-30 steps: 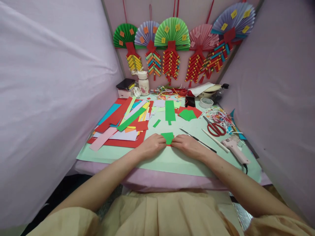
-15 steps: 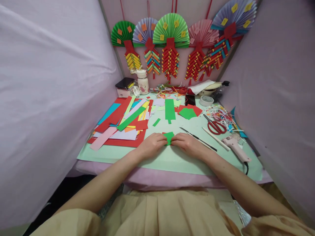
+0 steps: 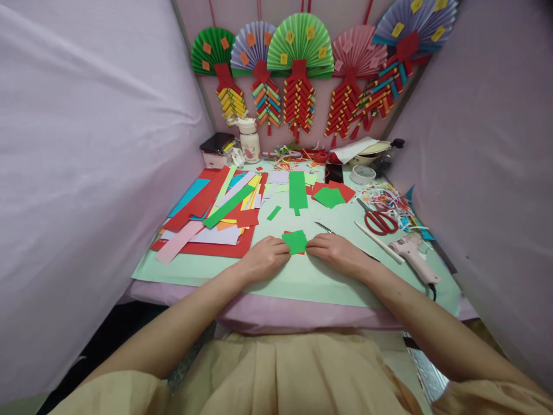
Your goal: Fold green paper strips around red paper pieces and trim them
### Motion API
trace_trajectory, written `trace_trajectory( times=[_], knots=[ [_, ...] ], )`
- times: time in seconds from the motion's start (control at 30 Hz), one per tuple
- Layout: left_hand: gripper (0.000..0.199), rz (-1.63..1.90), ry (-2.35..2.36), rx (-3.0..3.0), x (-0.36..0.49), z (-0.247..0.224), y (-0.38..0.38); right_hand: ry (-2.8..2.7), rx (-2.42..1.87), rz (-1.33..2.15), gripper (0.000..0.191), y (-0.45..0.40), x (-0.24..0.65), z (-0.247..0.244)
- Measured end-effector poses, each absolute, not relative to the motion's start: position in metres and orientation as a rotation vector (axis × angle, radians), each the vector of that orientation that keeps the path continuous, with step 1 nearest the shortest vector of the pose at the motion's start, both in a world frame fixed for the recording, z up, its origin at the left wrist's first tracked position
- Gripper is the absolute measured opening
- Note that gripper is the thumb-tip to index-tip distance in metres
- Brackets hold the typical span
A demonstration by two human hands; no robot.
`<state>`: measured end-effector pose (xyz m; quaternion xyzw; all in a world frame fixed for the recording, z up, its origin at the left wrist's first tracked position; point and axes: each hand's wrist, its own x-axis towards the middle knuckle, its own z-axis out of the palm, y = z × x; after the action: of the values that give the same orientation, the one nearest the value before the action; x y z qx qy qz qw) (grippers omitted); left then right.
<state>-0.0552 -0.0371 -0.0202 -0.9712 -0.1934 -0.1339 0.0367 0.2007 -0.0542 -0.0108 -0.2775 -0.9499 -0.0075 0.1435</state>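
- My left hand rests on the table, fingers curled with the tips at the left edge of a small green paper piece; I cannot tell whether they pinch it or only press.
- My right hand mirrors it, fingers drawn together at the piece's right edge; its grip, too, I cannot tell.
- The green paper piece lies between my hands, over a red paper piece that shows along its edges.
- A slim dark tool runs partly hidden behind my right hand.
- Farther right: a white stick, a pale pink glue gun and red-handled scissors.
- Beyond my hands: a notched green paper strip.
- To my left: overlapping coloured papers.
- On the back wall: pleated paper fans with firecracker-like tassels hanging below.
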Motion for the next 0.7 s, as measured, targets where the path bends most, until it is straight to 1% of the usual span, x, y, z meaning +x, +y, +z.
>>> trace_trajectory(
  times=[0.2, 0.27, 0.37, 0.43, 0.5, 0.57, 0.7],
  knots=[
    [0.022, -0.472, -0.727, -2.976, -0.055, -0.013, -0.042, -2.571, -0.943, -0.025, 0.029, -0.064, 0.223, -0.012],
    [0.021, -0.575, -0.912, -2.96, -0.048, -0.008, -0.045, -2.414, -1.124, -0.048, 0.029, -0.072, 0.228, -0.008],
    [0.015, -0.682, -1.237, -2.911, -0.035, -0.001, -0.046, -2.206, -1.475, -0.084, 0.02, -0.085, 0.238, -0.007],
    [0.021, -0.632, -1.334, -2.928, -0.028, 0.0, -0.044, -2.123, -1.663, -0.127, 0.019, -0.092, 0.246, -0.013],
    [0.027, -0.546, -1.35, -2.979, -0.025, -0.001, -0.04, -2.089, -1.775, -0.159, 0.021, -0.095, 0.253, -0.022],
    [0.026, -0.489, -1.333, -3.041, -0.025, -0.005, -0.036, -2.078, -1.826, -0.152, 0.018, -0.096, 0.259, -0.031],
    [0.027, -0.515, -1.268, -3.114, -0.03, -0.011, -0.03, -2.053, -1.845, -0.091, 0.015, -0.099, 0.259, -0.036]
  ],
)
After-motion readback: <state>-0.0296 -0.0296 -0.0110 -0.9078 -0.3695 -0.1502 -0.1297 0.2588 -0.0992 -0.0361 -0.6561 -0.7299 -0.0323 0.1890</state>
